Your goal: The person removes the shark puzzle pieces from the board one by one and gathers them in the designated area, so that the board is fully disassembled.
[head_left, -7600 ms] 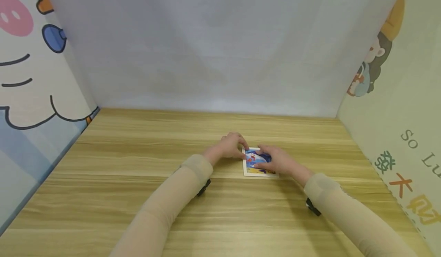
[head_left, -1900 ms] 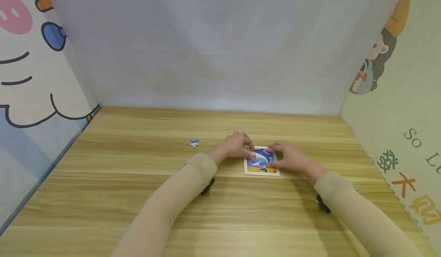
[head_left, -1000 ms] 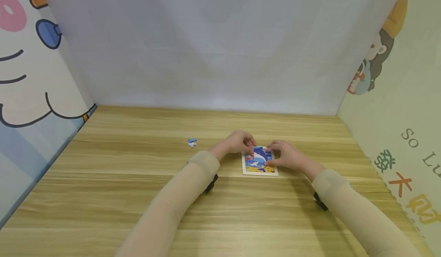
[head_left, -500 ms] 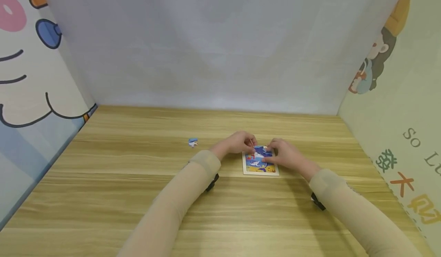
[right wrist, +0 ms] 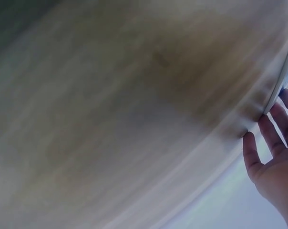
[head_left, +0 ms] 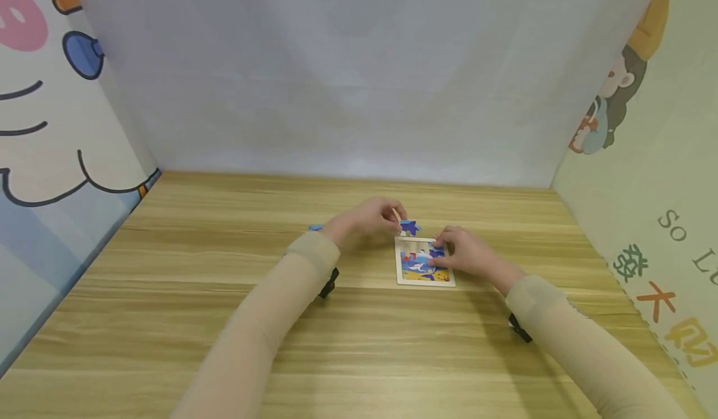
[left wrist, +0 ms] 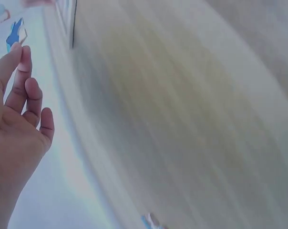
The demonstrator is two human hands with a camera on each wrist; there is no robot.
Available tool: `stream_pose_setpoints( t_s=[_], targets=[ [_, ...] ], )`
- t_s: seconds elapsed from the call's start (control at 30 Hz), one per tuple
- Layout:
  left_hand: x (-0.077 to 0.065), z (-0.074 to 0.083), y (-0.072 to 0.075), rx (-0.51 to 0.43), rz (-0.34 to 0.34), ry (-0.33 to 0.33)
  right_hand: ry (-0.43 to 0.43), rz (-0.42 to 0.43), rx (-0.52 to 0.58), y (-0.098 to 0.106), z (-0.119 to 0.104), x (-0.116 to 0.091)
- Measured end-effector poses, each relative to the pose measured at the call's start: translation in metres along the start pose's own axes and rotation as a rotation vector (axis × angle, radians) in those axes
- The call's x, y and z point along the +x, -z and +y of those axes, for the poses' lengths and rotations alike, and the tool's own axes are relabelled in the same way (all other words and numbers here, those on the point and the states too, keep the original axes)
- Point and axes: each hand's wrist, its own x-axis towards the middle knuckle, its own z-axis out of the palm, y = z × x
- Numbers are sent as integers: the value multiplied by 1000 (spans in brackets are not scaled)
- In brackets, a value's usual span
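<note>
My left hand [head_left: 370,215] pinches a blue jigsaw piece [head_left: 411,227] between thumb and fingertips, just beyond the far edge of a small white-framed jigsaw puzzle [head_left: 424,284]. The left wrist view shows this piece [left wrist: 14,34] at the fingertips. The upper-left part of the puzzle is a pale bare gap; blue, white and yellow sea-picture pieces fill the rest. My right hand [head_left: 468,252] rests on the puzzle's far right corner, thumb pressing the picture and fingers at the edge. In the right wrist view, its extended fingers [right wrist: 270,133] touch the frame; its thumb is hidden.
A loose blue-and-white piece [head_left: 315,227] lies on the wooden table [head_left: 224,269], mostly hidden behind my left hand. A pale cloth wall [head_left: 348,95] closes off the back, with printed panels on the left [head_left: 39,126] and right [head_left: 639,176].
Earlier, a piece came to lie on the table left of the puzzle. Since half a second ago, my left hand has lifted another piece from the upper left and moved it away. My right hand barely moved.
</note>
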Motion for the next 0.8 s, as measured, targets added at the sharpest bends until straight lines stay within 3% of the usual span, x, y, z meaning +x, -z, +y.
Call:
stream_pose_setpoints(
  t_s=[0.13,0.37,0.8],
  targets=[
    [-9,-2,16,10,-8,-22,-42,-35,11,1,-1,1],
    [-27,-11,36,-15,-11,-30,-38,-38,-8,0,0,0],
    [-60,-38,53,47,40,73,-28,-32,-7,-1,-1,-1]
  ],
)
